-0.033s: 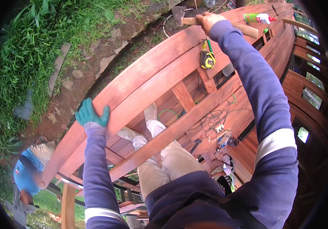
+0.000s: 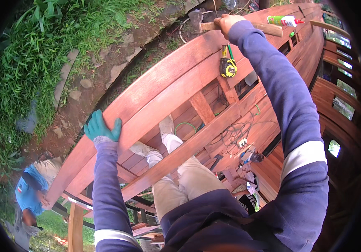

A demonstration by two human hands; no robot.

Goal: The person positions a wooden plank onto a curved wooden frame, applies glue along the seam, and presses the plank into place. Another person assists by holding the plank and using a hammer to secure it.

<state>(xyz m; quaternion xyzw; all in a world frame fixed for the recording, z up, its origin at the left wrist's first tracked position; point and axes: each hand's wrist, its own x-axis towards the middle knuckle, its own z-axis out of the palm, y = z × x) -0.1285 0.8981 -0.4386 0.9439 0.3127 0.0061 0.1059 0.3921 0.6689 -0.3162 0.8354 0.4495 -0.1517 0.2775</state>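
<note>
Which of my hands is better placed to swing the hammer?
Probably your right: the bare right hand grips the hammer by its wooden handle, while the gloved left hand rests on the plank, away from it.

A bottle [image 2: 285, 20] lies right of the right hand [image 2: 230, 23]; on that hand's near side, a tape measure [image 2: 228, 68] (on the planks [image 2: 176, 94]).

Left hand [image 2: 103, 127] palm-down, right hand [image 2: 230, 25] curled

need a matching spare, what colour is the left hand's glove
Teal green; the glove shows best in the head view.
</note>
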